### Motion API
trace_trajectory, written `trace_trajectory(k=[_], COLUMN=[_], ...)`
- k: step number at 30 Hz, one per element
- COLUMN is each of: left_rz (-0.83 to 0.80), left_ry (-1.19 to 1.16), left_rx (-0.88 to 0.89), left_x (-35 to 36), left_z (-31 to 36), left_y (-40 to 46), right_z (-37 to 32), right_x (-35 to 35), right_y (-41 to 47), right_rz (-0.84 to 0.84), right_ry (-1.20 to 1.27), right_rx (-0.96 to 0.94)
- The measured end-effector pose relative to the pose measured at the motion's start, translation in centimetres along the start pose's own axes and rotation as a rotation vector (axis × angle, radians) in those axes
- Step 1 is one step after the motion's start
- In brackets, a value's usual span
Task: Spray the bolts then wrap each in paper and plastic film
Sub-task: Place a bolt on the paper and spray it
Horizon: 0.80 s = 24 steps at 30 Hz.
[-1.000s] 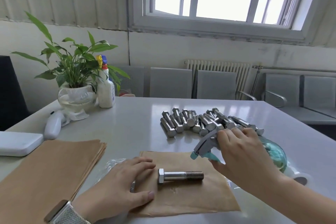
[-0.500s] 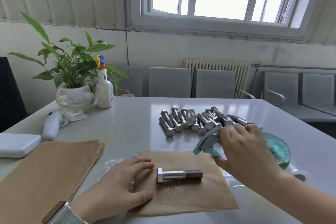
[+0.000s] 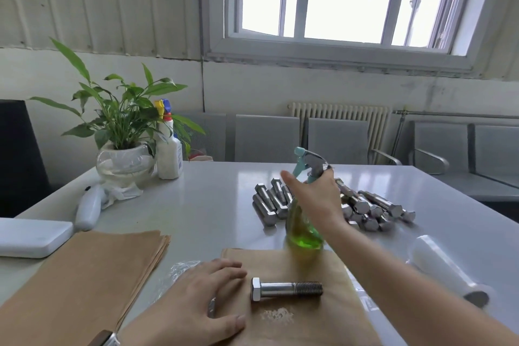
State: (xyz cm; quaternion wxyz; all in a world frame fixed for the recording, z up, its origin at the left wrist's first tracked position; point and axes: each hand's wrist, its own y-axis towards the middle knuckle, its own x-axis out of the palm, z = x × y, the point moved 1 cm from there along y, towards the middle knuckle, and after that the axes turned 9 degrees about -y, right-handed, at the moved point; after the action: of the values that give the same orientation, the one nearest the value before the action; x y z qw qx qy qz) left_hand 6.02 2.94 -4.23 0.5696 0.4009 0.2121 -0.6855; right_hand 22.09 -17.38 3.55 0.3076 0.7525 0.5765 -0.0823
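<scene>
Head view. The right hand (image 3: 316,201) grasps the neck of a green spray bottle (image 3: 303,229), fingers wrapped below the teal trigger head, with the index finger extended toward 11 o'clock and off the trigger. The bottle appears upright and blurred; whether its base touches the table or hangs just above the far edge of the paper cannot be told. The left hand (image 3: 196,300) lies flat with relaxed fingers, pressing the left edge of a brown paper sheet (image 3: 323,326). One bolt (image 3: 286,288) lies on this sheet, head toward 9 o'clock, threads toward 3 o'clock, just beside the left fingertips; a pale wet patch sits on the paper at its 6 o'clock. The remaining bolt pile (image 3: 365,209) lies at 1 o'clock from the single bolt, partly hidden behind the right hand. A film roll (image 3: 446,270) lies at 3 o'clock, and crinkled plastic film (image 3: 179,270) shows under the paper near the left hand. A paper stack (image 3: 84,275) lies at 9 o'clock.

Risks, as judged: the bottle base may catch the paper's far edge and drag the sheet, rolling the bolt off; set down carelessly, it may tip into the pile and scatter it. The damp patch may weaken the paper, so it tears during wrapping. A wet bolt may slip when gripped.
</scene>
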Motion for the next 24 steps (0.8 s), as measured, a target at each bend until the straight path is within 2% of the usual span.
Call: trace_trajectory(k=[4, 9, 11, 13, 16, 18, 20, 24], left_rz=[0.009, 0.01, 0.015, 0.052, 0.147, 0.199, 0.224, 0.24], left_ry=[-0.001, -0.014, -0.016, -0.007, -0.017, -0.004, 0.022, 0.072], left_rx=[0.008, 0.017, 0.016, 0.04, 0.134, 0.215, 0.269, 0.311], left_x=[0.0, -0.1, -0.2, -0.4, -0.7, -0.5, -0.2, 0.1], left_z=[-0.1, 0.2, 0.3, 0.4, 1.4, 2.1, 2.9, 3.3], left_y=[0.0, -0.3, -0.4, -0.5, -0.6, -0.3, -0.2, -0.2], right_z=[0.7, 1.0, 1.4, 2.2, 3.9, 5.0, 5.0, 4.1], right_x=[1.7, 0.2, -2.2, -5.3, -8.7, -9.4, -9.5, -9.0], right_y=[0.1, 0.3, -1.1, -3.9, -9.3, -11.1, -11.4, -11.6], right_rz=[0.065, -0.114, -0.157, -0.118, -0.273, -0.315, -0.351, -0.434], right_ry=[-0.035, 0.038, -0.048, -0.196, -0.451, -0.654, -0.761, -0.867], right_rx=[-0.057, -0.063, -0.084, -0.311, -1.018, -1.397, -1.494, -1.482])
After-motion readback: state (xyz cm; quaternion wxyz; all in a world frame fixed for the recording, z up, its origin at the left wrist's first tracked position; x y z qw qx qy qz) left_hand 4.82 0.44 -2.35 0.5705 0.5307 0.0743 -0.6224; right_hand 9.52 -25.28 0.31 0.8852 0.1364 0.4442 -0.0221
